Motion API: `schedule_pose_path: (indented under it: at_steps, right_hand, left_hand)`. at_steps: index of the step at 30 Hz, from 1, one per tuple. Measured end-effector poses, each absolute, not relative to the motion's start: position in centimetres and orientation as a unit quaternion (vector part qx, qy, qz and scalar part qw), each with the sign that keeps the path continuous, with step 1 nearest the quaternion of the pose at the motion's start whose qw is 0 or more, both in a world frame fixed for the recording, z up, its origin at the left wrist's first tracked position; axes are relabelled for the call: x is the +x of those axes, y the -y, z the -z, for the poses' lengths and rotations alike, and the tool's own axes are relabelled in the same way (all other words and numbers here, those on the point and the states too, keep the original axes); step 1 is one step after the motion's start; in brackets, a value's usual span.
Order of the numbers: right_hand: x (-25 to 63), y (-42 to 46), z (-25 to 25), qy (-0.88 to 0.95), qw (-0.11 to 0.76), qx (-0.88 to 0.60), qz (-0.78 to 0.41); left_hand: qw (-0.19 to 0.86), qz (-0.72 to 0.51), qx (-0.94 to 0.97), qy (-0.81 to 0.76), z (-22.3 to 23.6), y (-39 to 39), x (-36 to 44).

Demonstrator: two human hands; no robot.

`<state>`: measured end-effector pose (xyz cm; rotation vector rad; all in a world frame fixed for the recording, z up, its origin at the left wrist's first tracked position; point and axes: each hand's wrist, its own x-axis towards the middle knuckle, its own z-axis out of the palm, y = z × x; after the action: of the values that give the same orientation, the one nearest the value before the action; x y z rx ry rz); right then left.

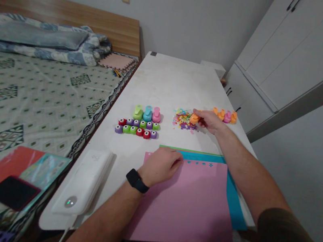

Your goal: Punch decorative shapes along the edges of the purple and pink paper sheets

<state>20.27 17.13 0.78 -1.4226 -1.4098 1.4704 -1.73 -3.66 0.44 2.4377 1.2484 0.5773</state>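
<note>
My right hand [208, 121] grips an orange craft punch [194, 119] above the right side of a pile of small colorful paper cut-outs [182, 119]. My left hand [163, 163], with a dark watch on its wrist, is closed at the top edge of a pink paper sheet [187, 207]; its fingertips are partly hidden. Several punched holes run along that edge, right of the left hand. Beneath the pink sheet lie a blue sheet [235, 208] and a green sheet [162, 146], mostly covered.
Left of the cut-outs stand larger punches in green [138, 113], blue [148, 114] and pink [156, 115], behind rows of mini punches [134, 130]. More orange and pink punches [227, 116] line the table's right edge. A white device [82, 184] with a cable sits front left, near the bed [43, 110].
</note>
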Motion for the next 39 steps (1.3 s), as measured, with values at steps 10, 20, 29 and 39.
schedule_pose_path:
  at_steps: [10,20,29,39]
  right_hand:
    - [19.89,-17.22,-0.93,0.550,0.318,-0.533,-0.558]
    - [19.61,-16.83,-1.41,0.537,0.342,-0.552,-0.539]
    - [19.56,-17.04,-0.53,0.525,0.332,-0.576,-0.532]
    - [19.75,-17.00,-0.84,0.537,0.342,-0.580,-0.507]
  left_hand:
    - [0.171,-0.202,0.859,-0.438,-0.44,3.64,-1.77]
    - [0.168,-0.204,0.861,-0.434,-0.29,3.61,-1.85]
    - [0.167,-0.203,0.863,-0.432,-0.16,3.67,-1.92]
    - [0.165,-0.195,0.863,-0.436,-0.43,3.57,-1.75]
